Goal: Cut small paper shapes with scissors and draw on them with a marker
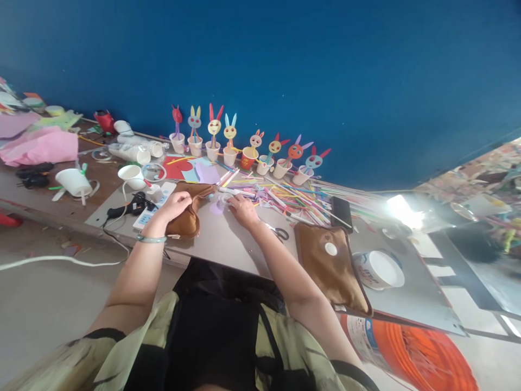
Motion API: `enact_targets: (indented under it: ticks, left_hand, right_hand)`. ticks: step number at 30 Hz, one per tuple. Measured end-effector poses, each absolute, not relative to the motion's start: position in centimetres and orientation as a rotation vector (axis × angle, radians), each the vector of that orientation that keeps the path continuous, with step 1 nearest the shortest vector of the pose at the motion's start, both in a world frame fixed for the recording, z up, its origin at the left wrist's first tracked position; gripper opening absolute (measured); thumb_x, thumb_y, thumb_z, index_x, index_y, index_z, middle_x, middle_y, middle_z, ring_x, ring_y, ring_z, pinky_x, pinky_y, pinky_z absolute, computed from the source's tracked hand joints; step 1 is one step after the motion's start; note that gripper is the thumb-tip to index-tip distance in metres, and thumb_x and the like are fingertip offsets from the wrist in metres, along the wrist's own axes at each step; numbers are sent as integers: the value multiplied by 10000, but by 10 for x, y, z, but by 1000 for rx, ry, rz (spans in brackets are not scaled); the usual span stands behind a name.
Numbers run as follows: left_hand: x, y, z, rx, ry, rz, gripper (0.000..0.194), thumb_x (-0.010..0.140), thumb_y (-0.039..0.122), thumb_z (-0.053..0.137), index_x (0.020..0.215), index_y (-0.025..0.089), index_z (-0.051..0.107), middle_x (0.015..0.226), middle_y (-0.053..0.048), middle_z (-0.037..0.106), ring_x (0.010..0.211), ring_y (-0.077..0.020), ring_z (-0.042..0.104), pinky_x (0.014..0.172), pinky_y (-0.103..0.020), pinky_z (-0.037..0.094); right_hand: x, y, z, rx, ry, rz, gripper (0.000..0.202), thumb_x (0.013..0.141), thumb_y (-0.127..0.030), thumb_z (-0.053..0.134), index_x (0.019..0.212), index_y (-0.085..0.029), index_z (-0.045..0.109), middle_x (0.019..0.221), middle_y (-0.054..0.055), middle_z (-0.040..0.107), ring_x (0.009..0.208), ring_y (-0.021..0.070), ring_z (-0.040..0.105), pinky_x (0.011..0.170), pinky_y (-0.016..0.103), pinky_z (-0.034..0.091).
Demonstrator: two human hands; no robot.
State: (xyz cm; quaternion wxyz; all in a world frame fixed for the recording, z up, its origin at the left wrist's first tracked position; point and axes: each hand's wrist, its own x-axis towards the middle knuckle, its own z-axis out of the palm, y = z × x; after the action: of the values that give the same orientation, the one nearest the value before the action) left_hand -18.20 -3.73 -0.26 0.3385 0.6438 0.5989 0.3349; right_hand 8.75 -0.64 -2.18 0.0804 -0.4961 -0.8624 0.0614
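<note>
While the left hand is resting curled over the brown cushion, the right hand is sitting nearer the purple paper, lying just to its left; whether either is grasping anything is unclear

One view looks down from the wearer's head, close to the table's near edge. It faces the far edge and blue wall.

Print on the red cup at centre, white tub and orange roll at lower right is unreadable.
</note>
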Motion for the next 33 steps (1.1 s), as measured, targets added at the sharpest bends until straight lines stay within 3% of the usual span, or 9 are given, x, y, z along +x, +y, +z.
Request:
enact_targets:
  ticks: [12,19,25,33]
  left_hand:
    - [-183,-35,-9,1729,1570,872,248,753,376,486,587,209,409,583,36,402,611,-138,406,588,-262,304]
    - [-179,-37,-11,1822,1597,817,247,770,401,500,621,203,499,613,19,518,629,-152,484,610,-263,343]
    - [-167,-39,-6,1883,1717,719,213,730,379,520,598,212,525,560,4,549,569,-163,490,585,-274,346]
    - [-170,-37,-7,1796,1753,763,230,720,393,503,596,200,520,573,15,517,605,-155,481,599,-265,345]
  right_hand:
    - [79,-11,-21,-1429,-2669,150,333,987,-206,473,1288,-193,613,1195,140,609,1073,249,587,953,380,363]
    - [74,-33,-16,-1450,-2730,106,385,979,-181,454,1353,-190,544,1175,121,636,1073,248,595,921,388,380]
    - [92,-57,-9,-1381,-2811,61,234,980,-215,476,1122,-149,650,1119,114,647,1033,247,580,892,378,388]
    - [127,-85,-14,-1283,-2832,48,207,967,-270,550,1082,-138,660,1099,136,642,1016,249,550,871,378,368]
